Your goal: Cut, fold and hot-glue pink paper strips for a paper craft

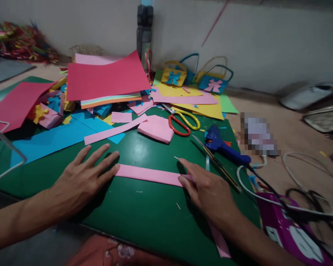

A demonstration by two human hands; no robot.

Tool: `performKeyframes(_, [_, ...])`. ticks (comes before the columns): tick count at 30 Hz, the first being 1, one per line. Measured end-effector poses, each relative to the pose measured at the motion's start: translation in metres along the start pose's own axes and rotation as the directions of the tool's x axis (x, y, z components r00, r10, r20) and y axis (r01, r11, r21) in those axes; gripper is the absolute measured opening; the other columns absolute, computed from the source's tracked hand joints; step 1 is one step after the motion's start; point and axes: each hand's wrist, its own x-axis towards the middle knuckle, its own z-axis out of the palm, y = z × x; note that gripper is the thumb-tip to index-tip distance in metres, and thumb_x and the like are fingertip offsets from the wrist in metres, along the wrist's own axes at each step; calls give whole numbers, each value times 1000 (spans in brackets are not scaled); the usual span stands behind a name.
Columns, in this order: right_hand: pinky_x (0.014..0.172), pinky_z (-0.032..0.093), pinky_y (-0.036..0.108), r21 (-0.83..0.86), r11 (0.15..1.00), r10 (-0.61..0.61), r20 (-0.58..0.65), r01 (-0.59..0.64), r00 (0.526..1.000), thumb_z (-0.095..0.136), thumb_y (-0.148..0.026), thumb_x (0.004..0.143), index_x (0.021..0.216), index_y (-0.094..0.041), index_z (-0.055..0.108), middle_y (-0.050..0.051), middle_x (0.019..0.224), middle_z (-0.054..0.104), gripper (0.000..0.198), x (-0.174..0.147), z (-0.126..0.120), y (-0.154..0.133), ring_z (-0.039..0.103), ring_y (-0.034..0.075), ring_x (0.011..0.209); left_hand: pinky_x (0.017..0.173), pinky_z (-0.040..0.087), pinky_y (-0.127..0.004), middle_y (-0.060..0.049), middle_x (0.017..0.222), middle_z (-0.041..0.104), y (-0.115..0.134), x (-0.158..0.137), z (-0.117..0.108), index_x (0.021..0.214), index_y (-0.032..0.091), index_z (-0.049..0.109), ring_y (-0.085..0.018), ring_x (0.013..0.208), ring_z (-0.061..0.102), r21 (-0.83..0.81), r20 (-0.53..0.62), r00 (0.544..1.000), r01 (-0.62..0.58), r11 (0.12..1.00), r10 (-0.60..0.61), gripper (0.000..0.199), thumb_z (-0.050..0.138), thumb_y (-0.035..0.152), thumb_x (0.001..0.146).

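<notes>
A narrow pink paper strip (150,175) lies across the green tabletop in front of me. My left hand (84,177) rests with fingers spread, its thumb tip on the strip's left end. Thumb and fingers of my right hand (207,184) are closed around the strip's right part, and a pink length (219,242) shows below that wrist; whether it is the same piece is hidden. Beyond the hands lie a second pink strip (113,130) and a folded pink paper piece (155,129). Red-and-yellow-handled scissors (180,122) lie behind them, with a blue glue gun (224,147) to the right.
A slim pointed tool (219,166) lies beside the glue gun. Red sheets (108,77) top a paper stack at the back left, near blue paper (52,140). Small paper bags (174,76) with bows stand behind. Cables (246,184) and a purple object (288,229) sit at right.
</notes>
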Motion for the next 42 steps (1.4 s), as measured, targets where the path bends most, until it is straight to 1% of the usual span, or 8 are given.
performKeyframes(10, [65, 53, 30, -20, 996, 91, 33, -90, 995, 54, -20, 83, 121, -19, 55, 7, 105, 70, 38, -1, -3, -14, 68, 21, 85, 97, 35, -57, -8, 134, 52, -8, 10, -3, 117, 25, 60, -34, 126, 42, 128, 99, 992, -87, 988, 75, 46, 32, 7, 86])
performKeyframes(13, [65, 54, 30, -29, 996, 87, 37, -86, 995, 55, -20, 84, 121, -19, 56, 7, 105, 71, 37, -1, -4, -15, 68, 21, 86, 102, 35, -50, -12, 139, 46, 1, 7, 0, 125, 15, 55, -30, 130, 38, 83, 149, 986, -85, 993, 72, 41, 32, 20, 92])
performKeyframes(17, [64, 53, 30, -45, 997, 64, 4, -64, 998, 54, -20, 84, 121, -18, 56, 7, 104, 71, 36, -3, -1, -13, 68, 22, 85, 108, 29, -47, -18, 149, 26, 10, -4, 5, 140, 6, 33, -30, 138, 23, 33, 137, 989, -60, 998, 55, 64, 36, 48, 92])
performKeyframes(21, [60, 52, 29, -76, 996, 42, -25, -44, 999, 54, -20, 84, 118, -18, 57, 7, 101, 71, 34, -3, 2, -11, 68, 20, 80, 110, 21, -48, -18, 150, 20, 14, -11, 11, 143, 5, 24, -31, 140, 15, 19, 89, 995, -47, 999, 45, 70, 32, 51, 92])
performKeyframes(27, [57, 49, 27, -84, 996, 25, -32, -28, 999, 52, -21, 84, 117, -19, 57, 6, 92, 72, 33, -2, 1, -10, 68, 20, 75, 107, 19, -53, -24, 143, 36, 23, -1, 11, 133, 1, 43, -38, 135, 26, 102, 26, 1000, 3, 995, -6, 90, 27, 74, 82])
performKeyframes(30, [56, 48, 27, -68, 998, 3, -46, -6, 999, 49, -20, 85, 116, -19, 57, 5, 86, 72, 32, -2, 1, -9, 67, 18, 71, 107, 20, -53, -22, 139, 42, 27, 6, 7, 126, 3, 51, -37, 132, 31, 103, -14, 999, 31, 994, -30, 83, 24, 70, 85])
performKeyframes(35, [53, 48, 27, -52, 999, -17, -42, 15, 999, 47, -18, 85, 115, -18, 57, 6, 84, 71, 32, -2, 2, -6, 66, 18, 69, 109, 14, -54, -22, 141, 39, 39, 13, 4, 134, 3, 42, -37, 135, 27, 79, -54, 998, 20, 997, -16, 87, 25, 71, 84])
performKeyframes(42, [52, 49, 27, -53, 998, -23, -62, 20, 998, 48, -19, 85, 116, -17, 58, 7, 86, 71, 32, -2, 3, -6, 67, 20, 71, 108, 25, -50, -25, 146, 27, 61, 25, 11, 140, -1, 29, -38, 138, 17, -117, 131, 990, -42, 992, 58, 101, 24, 78, 78])
